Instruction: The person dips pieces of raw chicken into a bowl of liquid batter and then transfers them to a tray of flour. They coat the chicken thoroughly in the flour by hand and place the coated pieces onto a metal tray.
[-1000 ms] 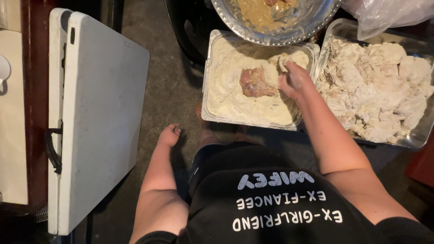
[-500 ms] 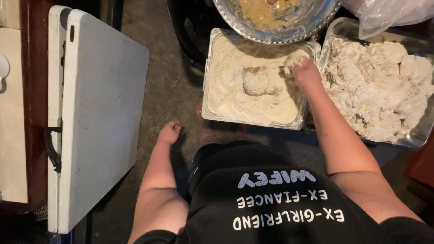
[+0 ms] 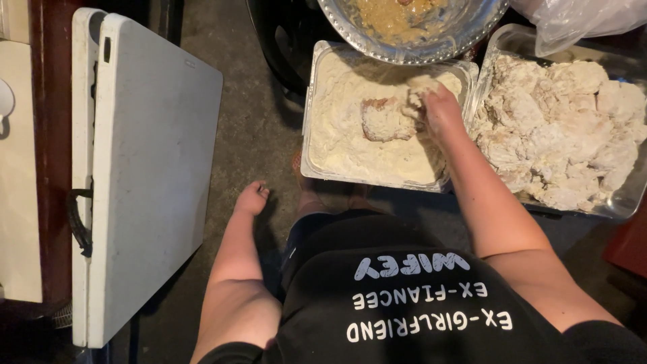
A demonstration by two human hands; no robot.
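Floured meat piece (image 3: 385,120) lies mid foil tray of flour (image 3: 323,162). Right hand (image 3: 438,108) touching its right edge, fingers flour-caked, curled, grip unclear. Left hand (image 3: 253,199) loosely curled, hanging low, holding nothing. Tray of coated pieces (image 3: 627,195) at right, metal bowl (image 3: 465,34) above

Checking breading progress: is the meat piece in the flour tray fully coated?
Not fully: meat piece shows a pinkish bare edge; right hand touches it.

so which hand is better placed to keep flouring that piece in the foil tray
Right. The right hand is in the flour tray, touching the meat piece. The left hand hangs low, apart from it.
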